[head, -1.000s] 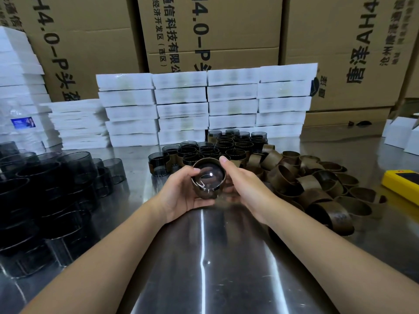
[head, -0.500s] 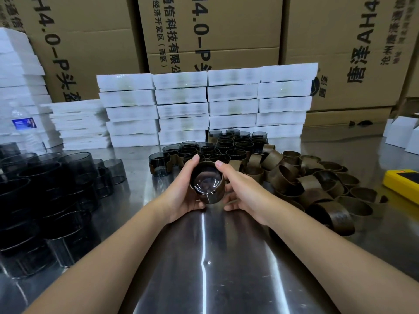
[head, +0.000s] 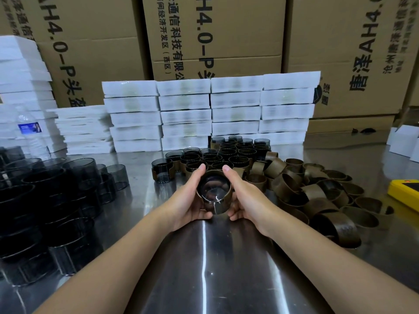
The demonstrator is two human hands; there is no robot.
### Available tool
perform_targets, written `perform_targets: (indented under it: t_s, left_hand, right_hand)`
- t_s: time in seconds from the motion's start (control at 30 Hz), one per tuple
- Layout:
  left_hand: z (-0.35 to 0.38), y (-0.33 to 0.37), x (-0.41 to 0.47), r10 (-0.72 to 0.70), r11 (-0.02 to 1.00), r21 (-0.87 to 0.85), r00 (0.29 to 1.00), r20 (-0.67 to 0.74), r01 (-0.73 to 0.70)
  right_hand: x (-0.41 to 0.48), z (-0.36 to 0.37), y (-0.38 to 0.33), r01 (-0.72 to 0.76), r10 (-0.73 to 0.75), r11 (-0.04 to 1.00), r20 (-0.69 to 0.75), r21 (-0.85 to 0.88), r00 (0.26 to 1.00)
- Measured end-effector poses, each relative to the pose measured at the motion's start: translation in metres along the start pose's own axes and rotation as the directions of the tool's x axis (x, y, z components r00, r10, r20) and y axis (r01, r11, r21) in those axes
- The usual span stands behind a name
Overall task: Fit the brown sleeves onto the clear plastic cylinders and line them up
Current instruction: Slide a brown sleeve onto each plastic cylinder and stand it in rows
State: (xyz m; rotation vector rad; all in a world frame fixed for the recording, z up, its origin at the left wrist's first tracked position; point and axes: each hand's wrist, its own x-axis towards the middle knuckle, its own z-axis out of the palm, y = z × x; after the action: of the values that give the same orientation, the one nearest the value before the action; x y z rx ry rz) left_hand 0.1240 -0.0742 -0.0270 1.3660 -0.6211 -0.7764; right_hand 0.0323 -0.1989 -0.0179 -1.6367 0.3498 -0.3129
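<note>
Four stacks of white boxes (head: pixel 184 116) stand in the middle, five boxes each. There is one water bottle (head: pixel 30 132), one yellow device (head: pixel 404 191) and one held cylinder (head: pixel 214 192). The loose brown sleeves (head: pixel 316 192) and lined-up cylinders (head: pixel 240 152) overlap beyond counting.

White boxes (head: pixel 186 103) (stacked), cardboard cartons (head: pixel 226 30), water bottle (head: pixel 31 134), yellow device (head: pixel 404 189)

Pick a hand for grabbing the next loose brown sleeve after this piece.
Right, likely. The loose sleeve pile lies beside the right hand, on its side. The left hand would have to cross the sleeved cylinder both hands grip; the bare cylinders sit on its side.
</note>
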Motion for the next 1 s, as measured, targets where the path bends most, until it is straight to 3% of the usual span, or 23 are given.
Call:
perform_targets:
  t_s: [0.5, 1.0]
  left_hand:
    - [0.0032, -0.0011, 0.0005, 0.06, 0.998, 0.004, 0.991, -0.124, -0.059]
    - [0.0082, 0.0035, -0.003, 0.137, 0.99, 0.044, 0.984, -0.11, -0.133]
  right_hand:
    - [-0.0045, -0.0012, -0.0049, -0.052, 0.05, 0.984, 0.019, 0.169, 0.999]
    - [-0.0026, -0.0042, -0.0068, -0.06, 0.048, 0.961, 0.051, 0.271, 0.998]
